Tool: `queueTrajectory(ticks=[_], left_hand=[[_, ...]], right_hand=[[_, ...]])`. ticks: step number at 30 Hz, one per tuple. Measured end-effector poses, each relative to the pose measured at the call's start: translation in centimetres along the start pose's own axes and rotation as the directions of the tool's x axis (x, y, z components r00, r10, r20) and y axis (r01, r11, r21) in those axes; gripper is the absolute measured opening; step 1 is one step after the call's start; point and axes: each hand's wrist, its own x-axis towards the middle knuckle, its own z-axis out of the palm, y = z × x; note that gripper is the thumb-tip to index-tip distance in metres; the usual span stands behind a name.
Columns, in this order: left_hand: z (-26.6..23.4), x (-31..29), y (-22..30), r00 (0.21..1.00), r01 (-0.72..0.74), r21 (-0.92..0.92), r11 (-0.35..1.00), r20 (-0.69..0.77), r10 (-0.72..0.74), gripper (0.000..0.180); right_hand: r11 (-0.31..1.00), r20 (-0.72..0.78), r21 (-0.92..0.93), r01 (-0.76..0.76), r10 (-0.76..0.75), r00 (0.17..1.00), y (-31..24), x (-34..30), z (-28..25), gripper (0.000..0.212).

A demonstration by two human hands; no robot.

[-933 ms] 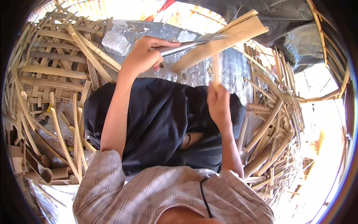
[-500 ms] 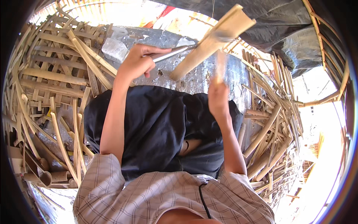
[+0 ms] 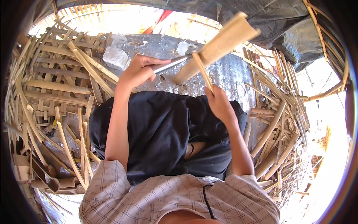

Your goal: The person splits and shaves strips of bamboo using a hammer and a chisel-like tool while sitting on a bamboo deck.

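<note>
My left hand (image 3: 137, 73) is closed round the near end of a long, narrow metal blade (image 3: 167, 66), its forefinger stretched along it. The blade's far end meets a split bamboo piece (image 3: 223, 43), wide and hollowed like a trough, which slants up to the right with its lower end by the grey surface. In my right hand (image 3: 222, 102) is a hammer (image 3: 203, 71), gripped low on its pale wooden handle. Its metal head lies at the blade's far end, beside the bamboo; whether they touch I cannot tell.
A woven bamboo lattice (image 3: 59, 86) and loose strips lie at left, and a heap of bamboo strips (image 3: 274, 138) at right. A whitish block (image 3: 115, 58) rests on the grey surface (image 3: 149, 42). Black sheeting (image 3: 276, 28) hangs at the far right.
The hammer, blurred before over the bamboo, has swung down and left to the blade's far end. My left hand keeps its grip on the blade. The whole view has shifted slightly.
</note>
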Motion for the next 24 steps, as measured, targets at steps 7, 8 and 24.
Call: queueTrajectory(ticks=[7,8,24], left_hand=[[0.3,-0.4,-0.2,0.975,-0.203,0.004,0.979,0.09,0.201,0.07],[-0.1,-0.6,-0.2,0.988,-0.141,0.068,0.988,0.078,0.136,0.062],[0.0,0.5,-0.4,0.986,-0.165,0.088,0.982,0.013,0.165,0.047]], right_hand=[[0.934,-0.258,0.313,0.173,-0.092,0.962,-7.8,-3.0,-5.1,0.038],[0.876,-0.307,0.421,0.236,-0.107,0.946,-7.8,-2.6,-4.4,0.037],[0.921,-0.382,0.28,0.27,-0.151,0.912,-1.1,0.5,-0.2,0.032]])
